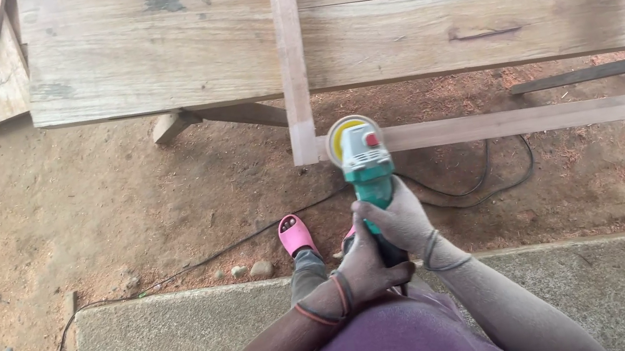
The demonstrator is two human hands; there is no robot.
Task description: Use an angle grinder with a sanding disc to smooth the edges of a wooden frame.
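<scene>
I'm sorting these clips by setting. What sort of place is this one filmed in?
Most likely an open-air carpentry yard. The ground is bare earth with reddish sawdust, a rough plank workbench carries a wooden frame, and both the left hand and right hand grip a green power sander.

View: 1 head-worn camera, no second view to overlap.
Direction: looks steeply down and forward over the wearer's chest.
Near field: both forearms enter at bottom centre, close to the lens.
Far field: wooden workbench (225,55) across the top, dirt ground (68,233) mid-frame.
</scene>
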